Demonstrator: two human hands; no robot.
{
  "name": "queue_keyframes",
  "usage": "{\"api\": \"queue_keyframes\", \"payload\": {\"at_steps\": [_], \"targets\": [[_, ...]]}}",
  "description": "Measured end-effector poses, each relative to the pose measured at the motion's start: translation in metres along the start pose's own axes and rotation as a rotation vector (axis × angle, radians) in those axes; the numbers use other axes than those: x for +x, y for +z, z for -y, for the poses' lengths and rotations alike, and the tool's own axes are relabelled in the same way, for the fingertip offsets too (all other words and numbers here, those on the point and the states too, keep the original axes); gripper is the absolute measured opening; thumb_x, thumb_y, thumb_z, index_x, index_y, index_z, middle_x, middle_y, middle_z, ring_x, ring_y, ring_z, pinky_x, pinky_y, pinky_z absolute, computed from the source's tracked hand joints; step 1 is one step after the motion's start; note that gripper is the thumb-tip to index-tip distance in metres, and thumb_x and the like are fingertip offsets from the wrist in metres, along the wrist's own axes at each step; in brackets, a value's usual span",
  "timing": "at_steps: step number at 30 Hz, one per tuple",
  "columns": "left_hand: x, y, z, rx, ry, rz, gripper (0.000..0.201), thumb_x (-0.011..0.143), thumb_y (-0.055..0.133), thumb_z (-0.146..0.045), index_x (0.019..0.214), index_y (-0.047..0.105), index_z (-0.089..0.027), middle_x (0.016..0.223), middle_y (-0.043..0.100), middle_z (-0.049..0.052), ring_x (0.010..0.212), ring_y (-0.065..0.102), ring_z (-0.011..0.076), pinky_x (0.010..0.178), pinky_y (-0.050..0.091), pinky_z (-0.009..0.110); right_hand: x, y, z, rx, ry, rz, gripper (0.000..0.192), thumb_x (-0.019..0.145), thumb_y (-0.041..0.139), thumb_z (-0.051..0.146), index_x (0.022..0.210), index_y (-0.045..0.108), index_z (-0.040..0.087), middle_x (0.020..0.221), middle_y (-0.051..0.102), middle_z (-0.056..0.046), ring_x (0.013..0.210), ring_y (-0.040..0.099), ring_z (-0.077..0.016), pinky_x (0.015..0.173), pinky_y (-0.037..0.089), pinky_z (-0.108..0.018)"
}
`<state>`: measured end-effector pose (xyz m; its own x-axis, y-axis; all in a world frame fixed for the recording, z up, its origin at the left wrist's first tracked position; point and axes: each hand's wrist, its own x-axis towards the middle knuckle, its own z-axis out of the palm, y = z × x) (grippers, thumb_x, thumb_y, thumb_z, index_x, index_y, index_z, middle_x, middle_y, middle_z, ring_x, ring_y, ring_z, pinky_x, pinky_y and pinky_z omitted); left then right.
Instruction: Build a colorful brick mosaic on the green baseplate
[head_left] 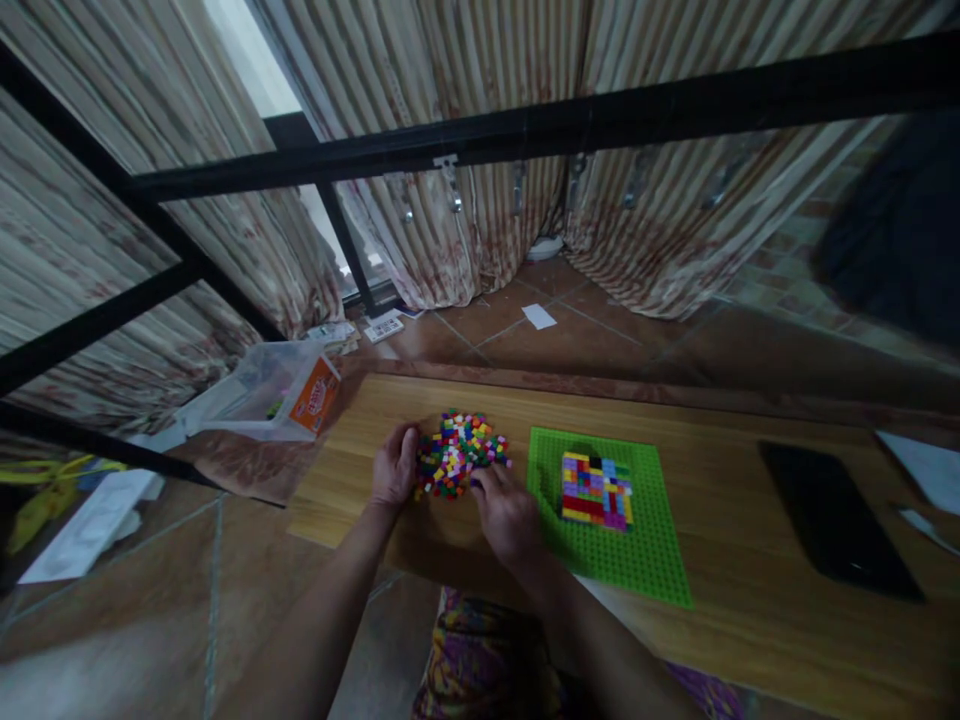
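Observation:
A loose pile of small multicoloured building bricks point(461, 450) lies on the wooden table. My left hand point(395, 466) rests on its side along the pile's left edge, loosely cupped and open, with nothing visible in it. At the pile's lower right edge, my right hand point(507, 510) has its fingertips pinched together among the bricks. Whatever sits between those fingertips is too small and covered to make out. To the right lies a green studded baseplate point(652, 550), which carries a flat block of joined bricks point(596, 490) in many colours.
The wooden table point(720, 480) holds a black flat device point(836, 515) and white paper point(926, 465) at the right. A clear plastic bin point(247, 385) with an orange label stands beyond the left end. Black metal bars point(487, 135) and striped curtains point(487, 60) are ahead.

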<state>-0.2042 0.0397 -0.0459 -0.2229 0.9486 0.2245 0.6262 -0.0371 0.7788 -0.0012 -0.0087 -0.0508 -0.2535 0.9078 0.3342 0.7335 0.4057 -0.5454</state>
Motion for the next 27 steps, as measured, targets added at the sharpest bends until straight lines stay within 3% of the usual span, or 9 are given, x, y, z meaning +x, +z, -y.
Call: {"api": "queue_keyframes", "payload": {"at_steps": [6,15,21,27], "targets": [[-0.001,0.000,-0.002,0.011,-0.022,-0.007,0.048,0.092,0.035,-0.054,0.106,0.064,-0.018,0.098,0.071,0.009,0.094,0.066,0.0227,0.086,0.050,0.035,-0.008,-0.002,-0.008,0.227,0.003,-0.061,0.022,0.092,0.045,0.011,0.103,0.060,0.022,0.096,0.066,-0.006,0.093,0.061,-0.0201,0.085,0.048,-0.033],[-0.002,-0.002,-0.008,-0.008,-0.020,-0.009,0.046,0.092,0.036,-0.052,0.104,0.065,-0.018,0.097,0.071,0.008,0.094,0.065,0.0221,0.086,0.050,0.034,0.003,0.002,-0.004,0.138,-0.019,0.010,0.020,0.087,0.050,0.011,0.100,0.062,0.022,0.096,0.064,-0.007,0.093,0.059,-0.0228,0.090,0.047,-0.037],[-0.003,-0.001,-0.009,-0.011,-0.039,-0.010,0.045,0.092,0.036,-0.051,0.104,0.065,-0.019,0.098,0.071,0.008,0.093,0.065,0.0220,0.086,0.050,0.034,0.003,-0.002,-0.010,0.193,0.050,-0.038,0.021,0.089,0.046,0.013,0.101,0.062,0.020,0.096,0.064,-0.007,0.091,0.061,-0.0211,0.082,0.048,-0.032],[-0.004,-0.002,-0.011,-0.007,-0.037,-0.013,0.043,0.093,0.036,-0.049,0.102,0.065,-0.019,0.097,0.071,0.008,0.093,0.065,0.0224,0.086,0.050,0.035,0.038,-0.005,-0.013,0.107,0.076,-0.065,0.025,0.091,0.043,0.015,0.101,0.066,0.020,0.098,0.065,-0.008,0.092,0.061,-0.0212,0.084,0.046,-0.033]]}}
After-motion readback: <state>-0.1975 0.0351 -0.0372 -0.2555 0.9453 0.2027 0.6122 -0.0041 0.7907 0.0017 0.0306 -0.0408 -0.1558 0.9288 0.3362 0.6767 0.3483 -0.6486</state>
